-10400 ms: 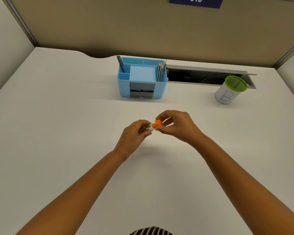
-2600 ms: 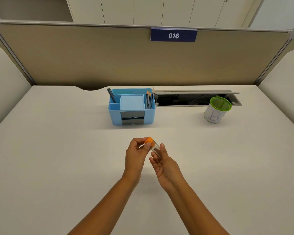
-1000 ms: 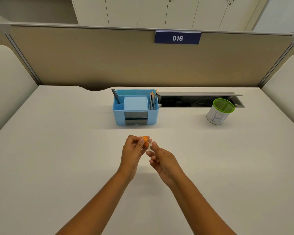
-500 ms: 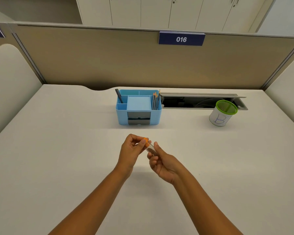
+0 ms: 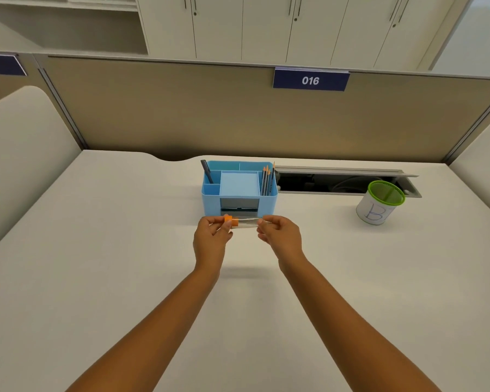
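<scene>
The person holds a small clear tube (image 5: 246, 222) level between both hands, a little above the white desk (image 5: 102, 250). The left hand (image 5: 211, 240) has its thumb and fingertips drawn in on the orange cap (image 5: 228, 220) at the tube's left end, pinching it. The right hand (image 5: 280, 237) pinches the opposite, bare end between thumb and forefinger, with its other fingers curled under. The middle stretch of the tube shows plainly between the two grips, lying crosswise in front of the person. From here I cannot tell whether the cap sits tight or loose on the tube.

Just beyond the grip, close behind the tube, stands a blue desk organiser (image 5: 266, 202). A dark pen (image 5: 207, 171) leans in its compartment beyond the left hand, and a bunch of pencils (image 5: 268, 179) stands in the one beyond the right hand. Out to the right of the right hand's grip, well apart from it, a white cup (image 5: 375, 212) with a green rim and a blue letter B sits on the desk. Behind the cup a long open cable slot (image 5: 337, 182) runs along the desk's far edge. Past all that rises a tan partition (image 5: 181, 114) with a dark blue sign (image 5: 310, 80) reading 016, up and to the right of the hands.
</scene>
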